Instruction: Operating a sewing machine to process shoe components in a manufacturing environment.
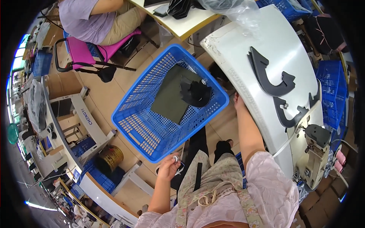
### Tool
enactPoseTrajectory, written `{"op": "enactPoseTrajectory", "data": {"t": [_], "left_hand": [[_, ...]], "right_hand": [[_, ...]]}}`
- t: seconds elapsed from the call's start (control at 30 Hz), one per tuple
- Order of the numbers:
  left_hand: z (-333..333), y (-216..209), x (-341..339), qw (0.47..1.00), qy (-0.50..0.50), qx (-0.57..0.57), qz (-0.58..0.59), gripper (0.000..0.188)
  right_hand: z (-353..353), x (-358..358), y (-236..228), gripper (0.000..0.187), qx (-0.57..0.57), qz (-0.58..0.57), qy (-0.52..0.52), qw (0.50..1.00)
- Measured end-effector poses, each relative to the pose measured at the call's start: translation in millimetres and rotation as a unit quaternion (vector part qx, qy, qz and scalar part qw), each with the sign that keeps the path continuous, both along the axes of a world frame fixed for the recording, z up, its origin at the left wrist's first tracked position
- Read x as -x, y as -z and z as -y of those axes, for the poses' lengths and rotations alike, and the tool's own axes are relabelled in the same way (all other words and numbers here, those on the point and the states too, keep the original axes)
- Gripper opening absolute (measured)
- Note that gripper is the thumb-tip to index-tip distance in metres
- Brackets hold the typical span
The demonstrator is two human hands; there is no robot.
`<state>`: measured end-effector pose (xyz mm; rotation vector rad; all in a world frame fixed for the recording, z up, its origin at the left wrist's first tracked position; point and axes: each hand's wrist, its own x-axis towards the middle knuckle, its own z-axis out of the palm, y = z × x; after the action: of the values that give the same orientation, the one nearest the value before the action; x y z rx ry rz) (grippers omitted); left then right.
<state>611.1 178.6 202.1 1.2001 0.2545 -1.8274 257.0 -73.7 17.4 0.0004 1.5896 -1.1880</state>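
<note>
My left hand (pixel 168 167) is closed, pinching a small round silvery bobbin (pixel 175 158) just outside the near corner of a blue plastic basket (pixel 147 86). My right hand (pixel 238 102) is at the left edge of the white sewing table (pixel 237 57); its fingers are too small and partly hidden to read. Inside the basket lie a dark olive sheet (pixel 166 95) and a bunch of black cut pieces (pixel 198 94). Curved dark grey pieces (pixel 270 84) rest on the tabletop, with another curved piece (pixel 286 118) closer to the sewing machine (pixel 316 140).
Clear plastic film (pixel 237 15) drapes over the table's far end. A person (pixel 89 21) sits on a pink chair (pixel 80 53) at the far left. Blue crates (pixel 330 91) stand beyond the table on the right. A rusty bucket (pixel 109 159) is on the floor at left.
</note>
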Motion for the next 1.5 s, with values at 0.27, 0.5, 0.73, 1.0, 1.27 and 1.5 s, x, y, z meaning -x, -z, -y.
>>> {"op": "enactPoseTrajectory", "data": {"t": [0.27, 0.5, 0.73, 1.0, 1.27, 1.5], "left_hand": [[-27, 48, 16, 0.941, 0.267, -0.107, 0.176, 0.020], [-123, 154, -2, 0.807, 0.446, -0.113, 0.370, 0.021], [-185, 252, 42, 0.491, 0.766, 0.031, 0.414, 0.025], [-250, 343, 100, 0.359, 0.894, 0.014, 0.267, 0.055], [-185, 323, 119, 0.262, 0.958, -0.004, 0.118, 0.054], [-104, 293, 152, 0.280, 0.917, 0.016, 0.283, 0.047]], "right_hand": [[-56, 34, -12, 0.009, -0.105, -0.041, -0.162, 0.980], [-189, 46, -112, 0.017, 0.024, -0.355, -0.601, 0.716], [-213, 108, -221, 0.015, 0.011, -0.472, -0.485, 0.736], [-231, 205, -173, 0.015, -0.023, -0.469, -0.280, 0.838], [-247, 198, -167, 0.012, 0.059, -0.447, -0.190, 0.872], [-228, 199, -164, 0.014, 0.202, -0.518, -0.354, 0.752]]}}
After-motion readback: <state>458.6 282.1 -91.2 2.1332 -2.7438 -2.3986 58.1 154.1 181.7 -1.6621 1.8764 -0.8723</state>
